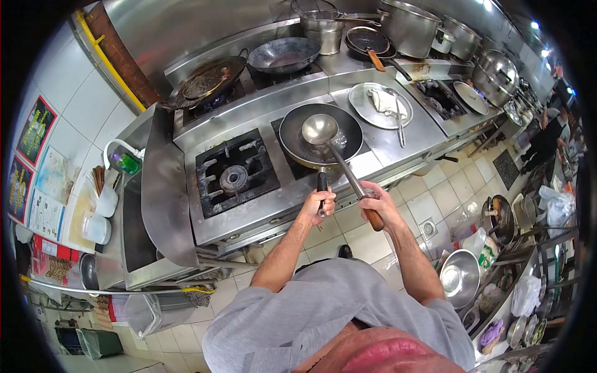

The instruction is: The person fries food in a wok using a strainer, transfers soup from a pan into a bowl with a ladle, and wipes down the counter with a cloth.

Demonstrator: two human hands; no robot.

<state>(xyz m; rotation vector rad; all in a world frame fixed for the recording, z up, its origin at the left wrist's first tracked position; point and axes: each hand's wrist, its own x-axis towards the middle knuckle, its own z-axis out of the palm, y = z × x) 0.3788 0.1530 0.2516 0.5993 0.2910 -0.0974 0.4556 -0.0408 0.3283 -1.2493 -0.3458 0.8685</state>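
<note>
My left hand (pixel 318 206) is closed around the black handle of a dark frying pan (pixel 292 140), which sits over the right front burner of the steel stove. In my right hand (pixel 380 204) is a long ladle (pixel 321 129), gripped by its wooden handle end. The ladle's round steel bowl is over the inside of the pan; whether it touches the bottom I cannot tell. A little clear liquid or shine shows in the pan beside the bowl. Left of the pan is a bare gas burner (pixel 234 178) with its black grate.
A round metal tray (pixel 360 99) with a white cloth and tongs lies right of the pan. Behind stand a dark wok (pixel 284 55), an oily pan (pixel 208 81) over a flame and a large steel pot (pixel 407 30). A steel bowl (pixel 460 278) is at lower right.
</note>
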